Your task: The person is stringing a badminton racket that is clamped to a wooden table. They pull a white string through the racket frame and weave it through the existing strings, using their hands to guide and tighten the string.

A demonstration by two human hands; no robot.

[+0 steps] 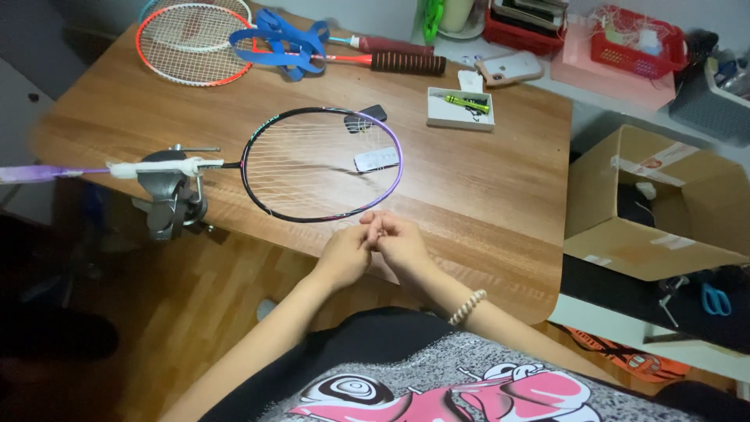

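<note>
Head view, looking down over a wooden table [484, 187] with warm brown grain, set on a wooden plank floor [180, 312]. Left hand [344, 254] and right hand [400, 241] pressed together at the table's near edge, fingertips pinched close just below the rim of a black-and-purple badminton racket [320, 164]; whether a string end is caught between them, cannot tell. Racket lying flat over the table's left part, shaft held in a grey metal vise [168, 195] clamped at the left edge, purple handle sticking out beyond it. Beaded bracelet [467, 306] on the right wrist. Farther back, a red-framed racket [191, 43] with a blue strap [285, 39] over it, a small white tray [459, 109] holding a green tool, a phone [509, 69]. To the right, off the table, an open cardboard box [656, 203], a red basket [637, 39], a grey bin [711, 101].
</note>
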